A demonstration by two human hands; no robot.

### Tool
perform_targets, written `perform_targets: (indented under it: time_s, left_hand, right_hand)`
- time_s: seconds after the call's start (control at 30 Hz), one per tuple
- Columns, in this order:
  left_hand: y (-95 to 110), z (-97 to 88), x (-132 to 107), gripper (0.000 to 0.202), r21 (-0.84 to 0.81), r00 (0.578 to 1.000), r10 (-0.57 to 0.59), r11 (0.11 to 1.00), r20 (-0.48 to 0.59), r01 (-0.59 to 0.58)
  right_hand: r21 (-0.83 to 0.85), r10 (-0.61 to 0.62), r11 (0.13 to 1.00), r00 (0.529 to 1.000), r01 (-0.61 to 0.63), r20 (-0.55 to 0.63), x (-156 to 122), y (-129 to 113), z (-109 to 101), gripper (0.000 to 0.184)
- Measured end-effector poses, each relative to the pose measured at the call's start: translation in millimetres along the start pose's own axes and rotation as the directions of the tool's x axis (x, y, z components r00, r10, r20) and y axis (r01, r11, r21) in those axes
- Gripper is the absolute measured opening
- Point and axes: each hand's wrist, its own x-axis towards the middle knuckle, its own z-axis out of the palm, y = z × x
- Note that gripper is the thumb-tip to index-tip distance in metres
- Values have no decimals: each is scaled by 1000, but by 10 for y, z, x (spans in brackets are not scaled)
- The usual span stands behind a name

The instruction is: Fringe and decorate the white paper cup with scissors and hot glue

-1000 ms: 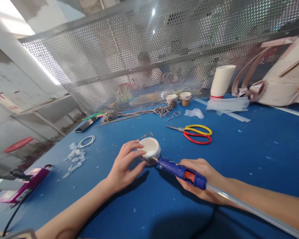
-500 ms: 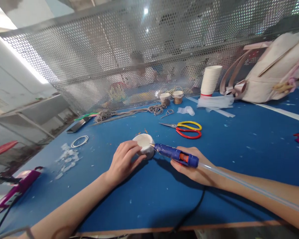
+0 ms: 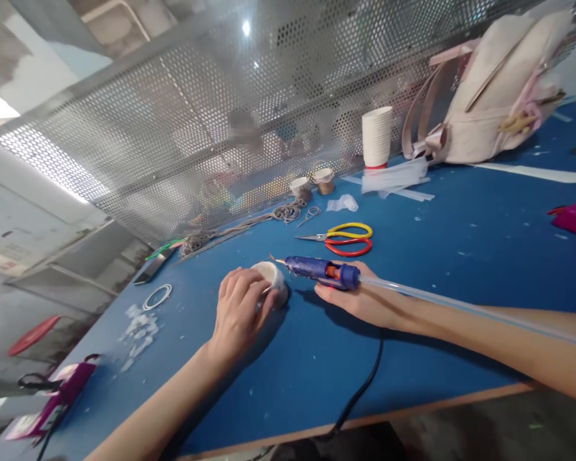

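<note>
My left hand (image 3: 242, 301) is closed around the left side of a small white cup (image 3: 279, 291), thumb at the front and fingers over its rim. The cup is tilted on the blue table, its opening leaning left. A blue hot glue gun (image 3: 312, 269) is in my right hand (image 3: 360, 301), whose fingers are mostly hidden behind and below it. The nozzle points left, close to the cup's far right rim; whether it touches is unclear. From the gun's back a long clear glue stick (image 3: 427, 298) runs along my right forearm.
Scissors (image 3: 348, 240) with yellow and red handles lie beyond the gun. Farther back are two small cups (image 3: 324, 182), grey cord (image 3: 288, 211), stacked paper cups (image 3: 377, 137) and a backpack (image 3: 480, 109) before a perforated metal screen. White scraps (image 3: 139, 333) and a purple power strip (image 3: 67, 397) lie left.
The cup has tipped further to the left in my left hand. The glue gun's nozzle has shifted from the cup's right rim toward its far side. The whole view has tilted.
</note>
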Motion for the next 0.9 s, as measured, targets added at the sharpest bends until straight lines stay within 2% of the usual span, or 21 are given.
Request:
perform_targets:
  time_s: [0.13, 0.4, 0.63, 0.9]
  left_hand:
    - [44, 66, 21, 3, -85, 998, -61, 995, -3, 60]
    - [26, 78, -68, 19, -42, 995, -96, 995, -18, 95]
    - [9, -45, -105, 46, -88, 993, -88, 991, 83, 96]
    - [-35, -251, -167, 32, -88, 981, -176, 979, 87, 184]
  right_hand:
    - [35, -20, 999, 1000, 20, 2, -9, 30, 6, 17]
    - [75, -45, 996, 998, 43, 31, 5, 63, -7, 12]
    - [85, -84, 993, 996, 82, 20, 29, 99, 19, 13]
    - [85, -115, 990, 993, 114, 6, 38, 130, 38, 14]
